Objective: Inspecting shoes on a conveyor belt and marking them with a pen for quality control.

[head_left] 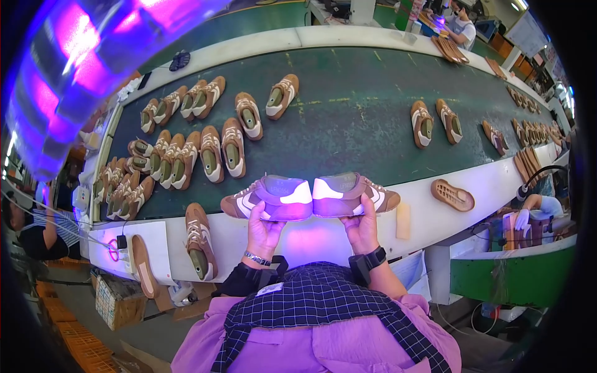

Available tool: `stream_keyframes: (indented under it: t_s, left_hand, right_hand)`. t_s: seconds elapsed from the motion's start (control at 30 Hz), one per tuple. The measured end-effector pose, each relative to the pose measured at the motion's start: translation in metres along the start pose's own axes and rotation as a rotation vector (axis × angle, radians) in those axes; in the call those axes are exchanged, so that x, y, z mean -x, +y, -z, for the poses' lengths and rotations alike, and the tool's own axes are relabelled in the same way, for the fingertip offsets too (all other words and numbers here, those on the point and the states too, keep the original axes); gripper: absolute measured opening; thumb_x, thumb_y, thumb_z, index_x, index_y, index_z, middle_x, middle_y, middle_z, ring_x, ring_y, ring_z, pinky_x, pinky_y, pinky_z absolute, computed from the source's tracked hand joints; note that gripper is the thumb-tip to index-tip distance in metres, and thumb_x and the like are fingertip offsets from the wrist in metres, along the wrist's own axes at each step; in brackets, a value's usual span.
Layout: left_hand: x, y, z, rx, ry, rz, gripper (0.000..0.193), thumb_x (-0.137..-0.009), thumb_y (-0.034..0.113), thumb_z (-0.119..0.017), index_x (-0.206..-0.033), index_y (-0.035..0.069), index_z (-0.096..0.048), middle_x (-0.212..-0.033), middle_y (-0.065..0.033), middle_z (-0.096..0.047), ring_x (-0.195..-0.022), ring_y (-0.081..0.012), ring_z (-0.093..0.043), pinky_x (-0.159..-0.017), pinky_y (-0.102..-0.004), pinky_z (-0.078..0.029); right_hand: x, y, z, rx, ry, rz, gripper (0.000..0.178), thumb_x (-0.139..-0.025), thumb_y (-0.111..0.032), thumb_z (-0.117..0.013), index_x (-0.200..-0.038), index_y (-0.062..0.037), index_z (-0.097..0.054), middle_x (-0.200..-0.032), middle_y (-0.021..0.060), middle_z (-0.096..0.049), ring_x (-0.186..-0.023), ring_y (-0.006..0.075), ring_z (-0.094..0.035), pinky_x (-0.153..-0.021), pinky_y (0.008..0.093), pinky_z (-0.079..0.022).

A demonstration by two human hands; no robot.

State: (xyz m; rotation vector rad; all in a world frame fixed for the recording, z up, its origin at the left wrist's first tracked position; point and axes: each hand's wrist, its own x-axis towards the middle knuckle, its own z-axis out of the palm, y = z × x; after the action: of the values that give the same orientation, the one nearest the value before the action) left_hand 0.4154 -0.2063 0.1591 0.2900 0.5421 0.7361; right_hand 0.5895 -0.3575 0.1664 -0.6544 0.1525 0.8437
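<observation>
My left hand [264, 231] grips a brown and white sneaker [245, 198] from below, its toe pointing left. In my right hand [362, 229] is a matching sneaker [382, 198], toe to the right. The two white heels face each other, almost touching, under violet light, above the white ledge of the belt. Both thumbs lie along the outer sides; the fingers under the soles are partly hidden. Left of my left hand, another sneaker [199, 241] rests on the ledge. A loose brown sole [453, 195] lies on the ledge to the right.
A green conveyor belt [348, 81] carries several sneakers [211, 152], mostly at the left. A lamp housing [74, 62] glowing violet hangs at upper left. A pale strip [403, 222] lies right of my hands. Co-workers sit at left, right and far back.
</observation>
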Motion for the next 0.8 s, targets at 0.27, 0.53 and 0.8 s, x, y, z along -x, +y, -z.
stream_keyframes:
  t_s: [0.27,0.53,0.8]
  left_hand:
    - [-0.0047,-0.0023,0.0089,-0.046,0.017,0.010,0.052,-0.083,0.027,-0.063,-0.129,0.012,-0.044,-0.124,-0.0069,-0.055,-0.113,-0.0242,-0.054,-0.092,-0.0449,-0.048]
    - [-0.0021,-0.0047,0.0050,-0.038,-0.016,-0.046,0.041,-0.086,0.026,-0.060,-0.122,0.009,-0.048,-0.116,-0.0060,-0.057,-0.106,-0.0219,-0.057,-0.088,-0.0412,-0.050]
    - [-0.0062,-0.0055,0.0100,-0.042,0.021,0.001,0.052,-0.083,0.027,-0.063,-0.129,0.012,-0.045,-0.123,-0.0069,-0.055,-0.113,-0.0248,-0.054,-0.094,-0.0455,-0.047]
  right_hand:
    - [0.0002,0.0013,0.0049,0.012,-0.001,0.003,0.045,-0.091,-0.031,-0.058,-0.127,-0.0072,-0.046,-0.122,0.0093,-0.055,-0.111,0.0234,-0.055,-0.095,0.0414,-0.047]
    - [0.0063,0.0046,0.0015,-0.006,-0.035,0.066,0.043,-0.092,-0.031,-0.055,-0.126,-0.0054,-0.046,-0.121,0.0096,-0.055,-0.110,0.0232,-0.055,-0.095,0.0406,-0.046]
    - [0.0088,0.0034,0.0000,-0.015,-0.025,0.071,0.042,-0.092,-0.031,-0.056,-0.124,-0.0051,-0.048,-0.121,0.0095,-0.056,-0.110,0.0230,-0.055,-0.097,0.0409,-0.045]
